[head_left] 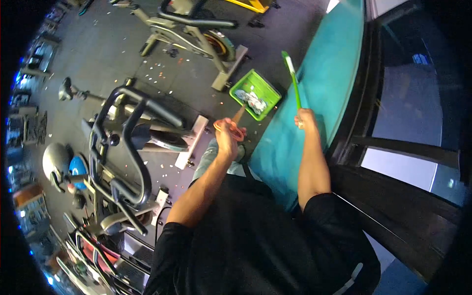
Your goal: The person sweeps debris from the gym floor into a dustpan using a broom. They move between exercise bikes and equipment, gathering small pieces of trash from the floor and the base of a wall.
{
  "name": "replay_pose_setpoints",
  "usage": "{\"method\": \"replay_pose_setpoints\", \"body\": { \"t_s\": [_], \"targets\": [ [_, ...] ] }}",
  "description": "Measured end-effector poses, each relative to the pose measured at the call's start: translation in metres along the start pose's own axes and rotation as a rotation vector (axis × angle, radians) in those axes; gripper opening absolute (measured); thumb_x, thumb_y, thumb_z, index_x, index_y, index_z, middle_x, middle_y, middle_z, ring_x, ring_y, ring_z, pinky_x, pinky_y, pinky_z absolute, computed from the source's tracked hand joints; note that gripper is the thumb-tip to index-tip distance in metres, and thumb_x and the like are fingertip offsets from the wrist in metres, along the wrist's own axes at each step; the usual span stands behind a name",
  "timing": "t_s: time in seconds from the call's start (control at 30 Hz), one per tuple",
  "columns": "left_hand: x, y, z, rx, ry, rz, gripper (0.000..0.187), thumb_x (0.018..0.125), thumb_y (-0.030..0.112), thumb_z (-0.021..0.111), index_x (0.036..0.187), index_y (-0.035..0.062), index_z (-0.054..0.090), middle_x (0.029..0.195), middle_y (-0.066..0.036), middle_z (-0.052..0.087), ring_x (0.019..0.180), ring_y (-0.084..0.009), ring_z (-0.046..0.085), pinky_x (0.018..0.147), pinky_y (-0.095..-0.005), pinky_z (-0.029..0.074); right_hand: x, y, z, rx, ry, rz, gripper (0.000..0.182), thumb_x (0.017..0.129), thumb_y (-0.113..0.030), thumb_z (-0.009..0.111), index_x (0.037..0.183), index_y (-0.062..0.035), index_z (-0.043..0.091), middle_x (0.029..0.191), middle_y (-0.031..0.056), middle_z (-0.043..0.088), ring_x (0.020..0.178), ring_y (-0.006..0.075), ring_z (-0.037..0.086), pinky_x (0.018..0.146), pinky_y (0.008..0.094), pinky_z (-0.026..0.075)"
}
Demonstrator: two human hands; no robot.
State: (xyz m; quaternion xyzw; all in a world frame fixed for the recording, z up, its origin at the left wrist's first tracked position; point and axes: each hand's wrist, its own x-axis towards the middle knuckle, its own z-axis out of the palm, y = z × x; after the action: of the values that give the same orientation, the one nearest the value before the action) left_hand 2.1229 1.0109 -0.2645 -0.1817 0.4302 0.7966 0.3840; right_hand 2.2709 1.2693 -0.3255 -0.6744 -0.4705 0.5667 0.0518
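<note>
My left hand [227, 140] is closed around the orange handles of a pair of scissors [239, 115], whose blades point up toward the green basket. In my right hand [306, 119] is the end of a long green handle, with a white part near its far tip; it looks like a brush [293, 78]. The brush stands up over a teal surface, apart from the basket. On the dark floor just beyond the scissors sits the green plastic basket [271, 91], with crumpled white and grey pieces inside.
Exercise bikes stand at the left [142, 105] and at the top [216, 49]. Small scraps [162, 76] lie scattered over the dark floor. The teal surface [329, 64] runs along my right, beside a dark-framed window [408, 152]. A grey ball [56, 160] rests at far left.
</note>
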Motion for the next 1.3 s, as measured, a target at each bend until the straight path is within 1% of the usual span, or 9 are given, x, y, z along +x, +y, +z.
{"method": "replay_pose_setpoints", "body": {
  "t_s": [0.23, 0.5, 0.57, 0.73, 0.87, 0.93, 1.07, 1.2, 1.3],
  "targets": [
    [-0.035, 0.016, -0.093, -0.035, 0.041, -0.004, 0.015, 0.089, 0.026, 0.043, 0.096, 0.0128, 0.045, 0.074, -0.006, 0.052, 0.059, -0.0269, 0.057, 0.055, -0.0397, 0.050, 0.020, 0.081, 0.030, -0.022, -0.042, 0.121, 0.016, 0.082, -0.015, 0.047, 0.086, 0.0001, 0.053, 0.062, 0.0132, 0.054, 0.043, 0.0210, 0.051, 0.035, 0.0362, 0.043],
    [-0.038, 0.021, -0.170, 0.088, 0.030, -0.033, 0.017, 0.087, 0.024, 0.041, 0.098, 0.0114, 0.042, 0.082, -0.010, 0.051, 0.059, -0.0300, 0.058, 0.054, -0.0413, 0.051, -0.057, 0.187, 0.070, 0.098, -0.068, 0.297, 0.012, 0.080, -0.014, 0.052, 0.080, -0.0024, 0.050, 0.061, 0.0108, 0.052, 0.043, 0.0182, 0.049, 0.035, 0.0343, 0.043],
    [-0.042, 0.027, -0.179, 0.125, 0.016, -0.030, 0.016, 0.088, 0.024, 0.041, 0.098, 0.0113, 0.042, 0.080, -0.010, 0.050, 0.057, -0.0291, 0.058, 0.053, -0.0408, 0.051, -0.082, 0.199, 0.067, 0.217, -0.211, 0.231, 0.014, 0.081, -0.016, 0.054, 0.082, -0.0032, 0.050, 0.061, 0.0100, 0.052, 0.042, 0.0166, 0.048, 0.034, 0.0331, 0.042],
    [-0.049, 0.045, -0.197, 0.141, -0.036, -0.015, 0.010, 0.087, 0.020, 0.042, 0.095, 0.0126, 0.043, 0.073, -0.007, 0.050, 0.063, -0.0249, 0.053, 0.062, -0.0435, 0.047, -0.152, 0.184, 0.079, 0.049, -0.032, 0.165, 0.016, 0.085, -0.015, 0.046, 0.080, -0.0017, 0.052, 0.058, 0.0074, 0.053, 0.037, 0.0157, 0.047, 0.032, 0.0321, 0.038],
    [-0.031, 0.047, -0.186, 0.126, -0.041, -0.042, 0.012, 0.084, 0.020, 0.047, 0.092, 0.0121, 0.042, 0.068, -0.006, 0.049, 0.056, -0.0214, 0.051, 0.060, -0.0422, 0.048, -0.160, 0.158, 0.074, -0.005, 0.007, 0.029, 0.017, 0.086, -0.016, 0.044, 0.079, -0.0029, 0.052, 0.057, 0.0071, 0.051, 0.040, 0.0155, 0.048, 0.033, 0.0322, 0.040],
    [-0.024, 0.043, -0.169, 0.282, -0.028, 0.029, 0.023, 0.086, 0.028, 0.046, 0.088, 0.0050, 0.044, 0.070, -0.009, 0.052, 0.050, -0.0238, 0.053, 0.054, -0.0383, 0.050, -0.146, 0.144, 0.068, 0.002, 0.030, 0.007, 0.016, 0.086, -0.015, 0.044, 0.079, -0.0029, 0.052, 0.056, 0.0072, 0.050, 0.040, 0.0157, 0.048, 0.034, 0.0325, 0.041],
    [-0.001, 0.033, -0.114, 0.330, 0.177, -0.002, 0.031, 0.085, 0.028, 0.042, 0.095, -0.0003, 0.049, 0.075, -0.015, 0.056, 0.060, -0.0257, 0.059, 0.055, -0.0398, 0.050, -0.081, 0.107, 0.060, -0.209, 0.015, 0.000, 0.016, 0.083, -0.014, 0.045, 0.081, -0.0009, 0.054, 0.057, 0.0097, 0.053, 0.042, 0.0186, 0.051, 0.034, 0.0343, 0.042],
    [0.052, 0.000, -0.119, 0.567, 0.258, 0.050, 0.032, 0.083, 0.029, 0.039, 0.084, -0.0003, 0.053, 0.069, -0.015, 0.057, 0.059, -0.0233, 0.059, 0.052, -0.0356, 0.048, 0.000, 0.094, 0.073, -0.431, 0.037, 0.017, 0.018, 0.080, -0.013, 0.047, 0.078, 0.0017, 0.056, 0.060, 0.0141, 0.057, 0.044, 0.0221, 0.055, 0.036, 0.0361, 0.044],
    [0.053, -0.007, -0.088, 0.516, 0.280, -0.001, 0.032, 0.082, 0.029, 0.039, 0.074, 0.0003, 0.051, 0.066, -0.013, 0.055, 0.053, -0.0226, 0.056, 0.049, -0.0348, 0.046, 0.009, 0.110, 0.084, -0.534, 0.008, 0.082, 0.019, 0.079, -0.012, 0.047, 0.077, 0.0022, 0.058, 0.061, 0.0156, 0.060, 0.045, 0.0234, 0.057, 0.037, 0.0376, 0.044]
  ]
}}
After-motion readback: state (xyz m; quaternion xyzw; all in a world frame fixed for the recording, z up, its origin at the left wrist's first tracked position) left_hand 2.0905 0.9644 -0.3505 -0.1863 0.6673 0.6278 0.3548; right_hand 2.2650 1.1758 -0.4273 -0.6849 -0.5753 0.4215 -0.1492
